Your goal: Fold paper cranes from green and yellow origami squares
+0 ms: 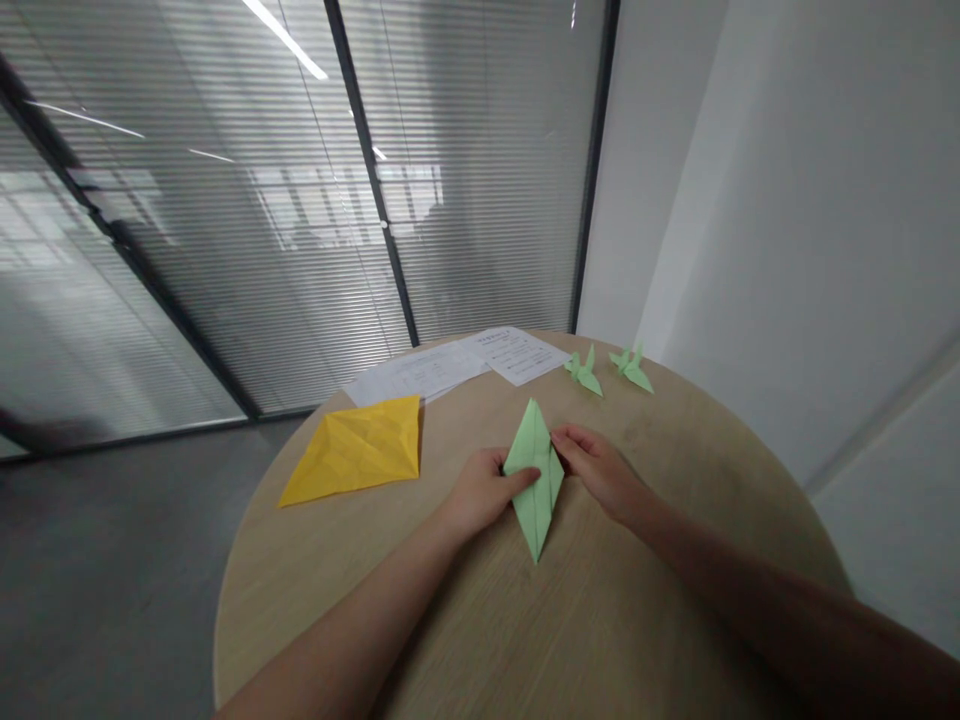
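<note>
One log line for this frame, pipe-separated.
left hand: holds green folded paper | right hand: at its edge | nearby: yellow paper, green cranes

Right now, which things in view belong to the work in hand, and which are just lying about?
In hand:
green folded paper
left hand, holding it
right hand, at its edge

Apparently just lying about:
creased yellow paper
printed sheets
two green paper cranes
</note>
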{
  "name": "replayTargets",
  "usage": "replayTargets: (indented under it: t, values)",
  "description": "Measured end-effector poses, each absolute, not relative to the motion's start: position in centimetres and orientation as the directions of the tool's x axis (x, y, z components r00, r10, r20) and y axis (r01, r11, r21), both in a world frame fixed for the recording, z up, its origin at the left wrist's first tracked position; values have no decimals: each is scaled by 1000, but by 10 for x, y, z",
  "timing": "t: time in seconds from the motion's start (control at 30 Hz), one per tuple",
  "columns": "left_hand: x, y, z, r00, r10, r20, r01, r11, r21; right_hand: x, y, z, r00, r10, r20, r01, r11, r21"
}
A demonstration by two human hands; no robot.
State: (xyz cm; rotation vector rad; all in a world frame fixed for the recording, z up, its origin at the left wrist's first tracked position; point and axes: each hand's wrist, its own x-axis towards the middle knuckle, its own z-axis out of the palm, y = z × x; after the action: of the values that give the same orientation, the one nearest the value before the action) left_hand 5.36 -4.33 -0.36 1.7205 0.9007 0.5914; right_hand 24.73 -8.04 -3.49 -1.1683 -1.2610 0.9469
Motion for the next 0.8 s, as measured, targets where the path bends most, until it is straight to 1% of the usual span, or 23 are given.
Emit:
replayTargets:
  t: [0.1, 0.2, 0.37, 0.53, 0.63, 0.73, 0.8]
  values:
    - [53, -41, -4, 575, 818, -27, 247, -142, 959, 246, -81, -32, 39, 989, 143, 38, 141, -989]
    - [54, -41, -4, 576, 817, 22, 242, -196, 950, 245, -80, -32, -20, 994, 106, 39, 107, -994]
    - [55, -44, -4, 552, 825, 118, 332, -347, 877, 245, -80, -33, 4, 990, 140, 41, 140, -989]
    - [55, -44, -4, 558, 814, 158, 369, -415, 832, 244, -81, -35, 19, 991, 131, -9, 131, -991]
    - [55, -45, -4, 583, 797, 156, 400, -449, 799, 243, -81, -37, 22, 994, 110, 9, 110, -994]
    - [55, -47, -1, 546, 821, 167, 453, -457, 765, 243, -81, -38, 38, 994, 100, 2, 100, -995]
    - [55, -48, 0, 498, 843, 204, 460, -457, 761, 243, -81, -37, 57, 993, 99, -33, 101, -994]
